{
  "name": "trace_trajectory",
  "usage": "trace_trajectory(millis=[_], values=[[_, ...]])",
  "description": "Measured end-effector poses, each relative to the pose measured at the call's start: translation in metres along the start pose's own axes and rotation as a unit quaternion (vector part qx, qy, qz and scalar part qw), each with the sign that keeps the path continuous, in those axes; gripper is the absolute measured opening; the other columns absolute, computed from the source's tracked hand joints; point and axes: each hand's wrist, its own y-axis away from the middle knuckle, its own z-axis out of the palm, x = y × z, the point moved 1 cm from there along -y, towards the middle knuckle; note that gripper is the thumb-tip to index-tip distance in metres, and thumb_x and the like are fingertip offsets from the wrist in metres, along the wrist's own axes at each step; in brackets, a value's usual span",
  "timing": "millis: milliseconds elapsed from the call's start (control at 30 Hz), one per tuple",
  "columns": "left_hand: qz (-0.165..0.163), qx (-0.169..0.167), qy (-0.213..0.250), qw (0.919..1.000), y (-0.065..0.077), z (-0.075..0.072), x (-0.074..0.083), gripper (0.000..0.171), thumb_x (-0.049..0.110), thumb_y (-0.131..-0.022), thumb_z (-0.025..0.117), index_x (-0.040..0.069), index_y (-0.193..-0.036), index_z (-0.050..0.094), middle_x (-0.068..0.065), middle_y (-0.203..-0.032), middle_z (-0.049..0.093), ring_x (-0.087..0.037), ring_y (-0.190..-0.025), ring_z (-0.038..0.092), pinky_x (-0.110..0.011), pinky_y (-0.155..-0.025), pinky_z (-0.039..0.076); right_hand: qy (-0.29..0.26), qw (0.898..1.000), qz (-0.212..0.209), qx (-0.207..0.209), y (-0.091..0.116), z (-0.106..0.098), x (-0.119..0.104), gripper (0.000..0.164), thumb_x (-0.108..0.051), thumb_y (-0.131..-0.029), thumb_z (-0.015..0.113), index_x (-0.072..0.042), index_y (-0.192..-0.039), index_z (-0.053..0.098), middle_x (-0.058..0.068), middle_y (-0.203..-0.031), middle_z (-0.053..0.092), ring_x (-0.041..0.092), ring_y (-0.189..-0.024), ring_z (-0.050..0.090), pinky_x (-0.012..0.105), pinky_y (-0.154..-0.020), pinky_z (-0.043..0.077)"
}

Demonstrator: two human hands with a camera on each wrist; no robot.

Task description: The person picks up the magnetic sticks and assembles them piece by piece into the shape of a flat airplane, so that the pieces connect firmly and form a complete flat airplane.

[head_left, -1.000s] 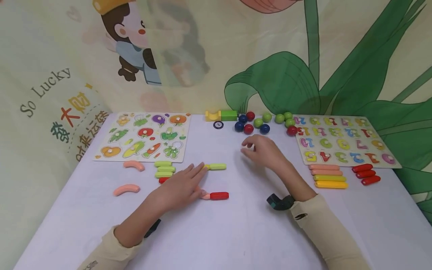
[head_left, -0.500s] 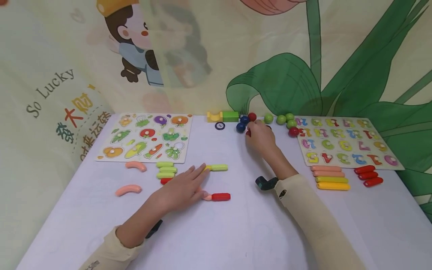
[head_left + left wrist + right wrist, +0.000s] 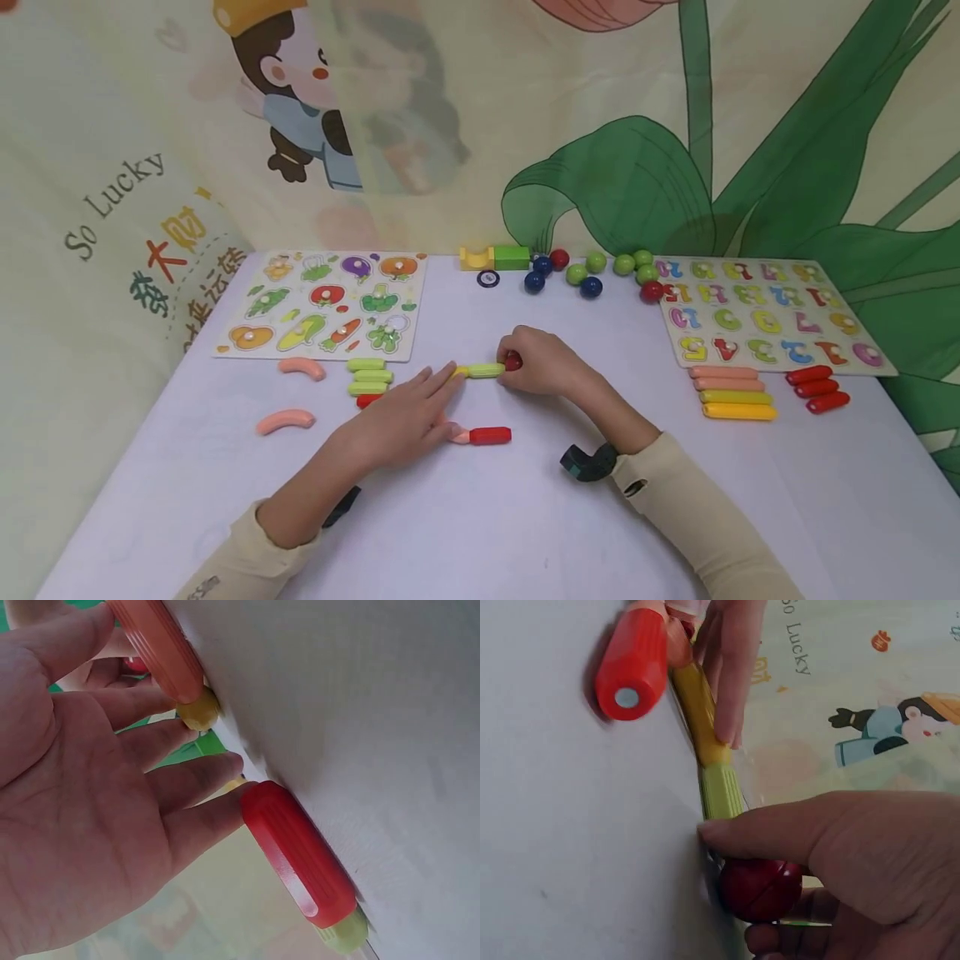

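Observation:
My right hand [image 3: 543, 362] pinches a red ball [image 3: 761, 889] between thumb and fingers, right at the end of a light-green ribbed toy rod [image 3: 486, 371]. A yellow rod [image 3: 697, 712] lines up with the green one's other end. My left hand [image 3: 401, 417] lies over the pieces with its fingers straight, fingertips on the yellow rod; its palm hides much of the row. Toward me, a red rod with a round metal end [image 3: 634, 667] joins a pink piece under the left thumb. Beneath the palm, the left wrist view shows another red rod [image 3: 300, 855] and a salmon rod [image 3: 161, 652].
Light-green rods [image 3: 369, 377] and curved pink pieces [image 3: 285, 421] lie left. A vegetable puzzle board [image 3: 408, 350] and a number board [image 3: 877, 367] stand behind. Blue, green and red balls [image 3: 591, 287] sit at the back, beside yellow and green blocks [image 3: 512, 258]. More rods [image 3: 738, 411] lie right.
My right hand reached back to the balls, took a red one and brought it forward and left to the light-green rod's end. My left hand has stayed in place.

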Motion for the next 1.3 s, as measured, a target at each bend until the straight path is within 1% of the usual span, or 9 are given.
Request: trace_trajectory(millis=[167,267,367,467,567,700,933,1133,1300], values=[[0.000,0.007,-0.024,0.9997,0.000,0.000,0.000,0.072,0.054,-0.085,0.049,0.022,-0.144,0.023,0.000,-0.149,0.015,-0.027,-0.133,0.019,-0.043,-0.100,0.030,-0.033,0.999,-0.015,-0.015,-0.003,-0.005,0.008,0.018,-0.027,-0.077,0.071,-0.019,-0.090,0.061,-0.003,-0.082,0.053,0.014,-0.076,0.048,0.025,-0.061,0.044],[0.021,0.023,-0.037,0.9988,-0.001,0.000,0.002,0.069,0.053,-0.085,0.050,0.022,-0.143,0.029,-0.002,-0.149,0.018,-0.028,-0.133,0.019,-0.045,-0.100,0.029,-0.057,0.998,-0.005,-0.015,-0.004,-0.016,0.015,0.023,-0.032,-0.080,0.068,-0.017,-0.094,0.060,-0.001,-0.087,0.054,0.016,-0.076,0.050,0.027,-0.061,0.045],[0.067,0.040,-0.038,0.9962,0.000,-0.002,0.004,0.059,0.047,-0.085,0.055,0.021,-0.136,0.042,-0.004,-0.145,0.027,-0.029,-0.132,0.020,-0.045,-0.100,0.029,-0.066,0.995,0.029,0.069,-0.006,-0.033,0.030,0.026,-0.032,-0.083,0.064,-0.012,-0.100,0.061,0.003,-0.094,0.055,0.020,-0.077,0.051,0.032,-0.063,0.046],[0.115,0.051,-0.038,0.9914,0.001,-0.004,0.006,0.045,0.038,-0.083,0.062,0.021,-0.125,0.056,-0.002,-0.135,0.043,-0.026,-0.129,0.028,-0.043,-0.099,0.032,-0.057,0.976,0.071,0.198,-0.010,-0.049,0.050,0.028,-0.024,-0.084,0.061,-0.008,-0.107,0.061,0.010,-0.107,0.053,0.026,-0.089,0.051,0.040,-0.074,0.045],[0.141,0.053,-0.032,0.9881,0.001,-0.005,0.009,0.033,0.031,-0.082,0.066,0.021,-0.113,0.064,0.001,-0.116,0.057,-0.019,-0.118,0.042,-0.039,-0.095,0.037,-0.046,0.959,0.119,0.253,-0.014,-0.059,0.073,0.037,-0.019,-0.085,0.058,-0.006,-0.119,0.057,0.016,-0.122,0.044,0.032,-0.104,0.047,0.047,-0.087,0.040],[0.148,0.053,-0.027,0.9872,0.000,-0.005,0.012,0.024,0.029,-0.082,0.066,0.020,-0.104,0.068,0.006,-0.094,0.061,-0.012,-0.096,0.050,-0.032,-0.084,0.043,-0.032,0.964,0.161,0.210,-0.017,-0.065,0.097,0.041,-0.017,-0.085,0.057,-0.004,-0.124,0.053,0.019,-0.123,0.041,0.035,-0.106,0.043,0.051,-0.087,0.039],[0.138,0.049,-0.031,0.9887,-0.004,-0.003,0.014,0.024,0.032,-0.080,0.068,0.021,-0.101,0.069,0.008,-0.088,0.061,-0.010,-0.087,0.050,-0.030,-0.077,0.043,0.015,0.987,0.156,0.039,0.006,-0.070,0.101,0.022,-0.021,-0.081,0.066,-0.003,-0.093,0.063,0.013,-0.091,0.059,0.028,-0.083,0.049,0.039,-0.068,0.043],[0.140,0.057,-0.026,0.9882,-0.005,-0.005,0.013,0.021,0.032,-0.081,0.068,0.021,-0.099,0.070,0.010,-0.085,0.060,-0.009,-0.083,0.050,-0.029,-0.075,0.042,-0.016,0.994,0.062,-0.091,0.038,-0.041,0.059,0.022,-0.032,-0.075,0.073,-0.017,-0.087,0.062,0.001,-0.086,0.056,0.020,-0.081,0.048,0.030,-0.066,0.044],[0.140,0.056,-0.020,0.9883,-0.007,-0.006,0.014,0.023,0.032,-0.081,0.067,0.022,-0.102,0.069,0.010,-0.088,0.061,-0.009,-0.084,0.051,-0.028,-0.076,0.043,-0.061,0.991,-0.041,-0.108,0.057,-0.002,0.015,0.026,-0.042,-0.070,0.075,-0.026,-0.086,0.062,-0.009,-0.082,0.053,0.012,-0.079,0.050,0.024,-0.065,0.046]])
